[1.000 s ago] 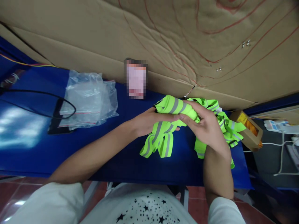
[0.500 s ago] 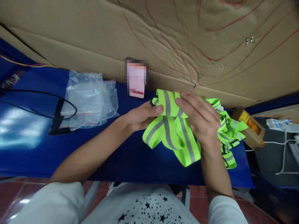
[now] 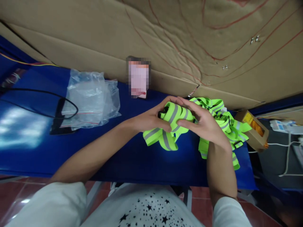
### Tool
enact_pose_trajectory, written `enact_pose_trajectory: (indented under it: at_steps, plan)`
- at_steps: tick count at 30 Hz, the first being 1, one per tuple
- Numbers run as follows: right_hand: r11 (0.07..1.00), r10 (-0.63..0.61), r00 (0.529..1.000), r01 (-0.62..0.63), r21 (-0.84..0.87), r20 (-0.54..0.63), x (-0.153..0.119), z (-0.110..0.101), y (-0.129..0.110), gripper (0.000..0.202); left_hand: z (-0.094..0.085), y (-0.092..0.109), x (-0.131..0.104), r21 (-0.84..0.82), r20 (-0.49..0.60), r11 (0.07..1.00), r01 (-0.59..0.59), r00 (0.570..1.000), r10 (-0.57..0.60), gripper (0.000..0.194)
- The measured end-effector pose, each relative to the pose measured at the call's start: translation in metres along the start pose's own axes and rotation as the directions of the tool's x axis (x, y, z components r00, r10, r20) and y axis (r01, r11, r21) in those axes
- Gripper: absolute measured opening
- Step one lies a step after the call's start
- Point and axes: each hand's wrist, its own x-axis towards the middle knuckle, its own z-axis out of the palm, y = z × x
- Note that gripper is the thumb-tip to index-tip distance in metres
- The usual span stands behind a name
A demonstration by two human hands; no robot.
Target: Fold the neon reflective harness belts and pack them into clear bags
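Both my hands are wrapped round a bundle of neon yellow-green reflective strap (image 3: 174, 115) with a grey stripe, held above the blue table. My left hand (image 3: 156, 117) grips its left side, the thumb across the front, beside a black buckle (image 3: 163, 112). From the other side my right hand (image 3: 201, 121) closes on it, thumb pressed to the front and fingers behind. Loose loops dangle under the bundle. More straps (image 3: 236, 127) with black buckles lie heaped just right of my right hand, partly behind it.
Clear zip bags (image 3: 91, 99) lie at left, partly over a dark flat object (image 3: 59, 123), with a black cable (image 3: 54, 94) across them. A phone (image 3: 139, 78) leans on the cardboard wall (image 3: 94, 41). An open cardboard box (image 3: 254, 130) with orange contents stands at right.
The straps have been gathered into a tighter bundle, with fewer loops hanging. My right hand has turned so its thumb now lies across the front.
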Motion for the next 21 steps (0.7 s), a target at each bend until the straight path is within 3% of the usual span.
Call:
enact_pose_trajectory:
  at_steps: [3,7,11,14,17,21]
  plan:
    - [1.0,0.024,0.999,-0.024,0.007,0.025,0.004,0.012,0.002,0.063,0.0,-0.011,0.004,-0.089,-0.075,0.996,-0.001,0.997,-0.006,0.068]
    - [1.0,0.004,0.999,-0.004,-0.002,0.037,0.006,0.017,0.005,0.068,-0.005,-0.022,0.011,-0.16,-0.092,0.987,-0.007,0.996,-0.008,0.077]
    - [1.0,-0.002,0.996,0.004,0.019,-0.093,0.008,0.017,0.006,0.047,-0.009,-0.029,0.016,-0.214,-0.115,0.976,0.033,0.992,-0.059,0.093]
    - [1.0,-0.004,0.993,0.005,0.003,-0.116,0.007,0.014,0.003,0.042,-0.013,-0.037,0.016,-0.282,0.014,0.942,0.183,0.982,-0.186,0.072]
    - [0.995,0.068,0.993,-0.06,0.08,-0.101,0.003,0.008,0.0,0.043,-0.013,-0.047,0.012,-0.316,0.211,0.889,0.331,0.938,-0.274,0.055]
    - [0.916,0.218,0.969,-0.245,0.317,0.118,-0.001,-0.002,0.0,0.049,0.001,-0.056,0.007,-0.28,0.406,0.86,0.426,0.864,-0.296,0.057]
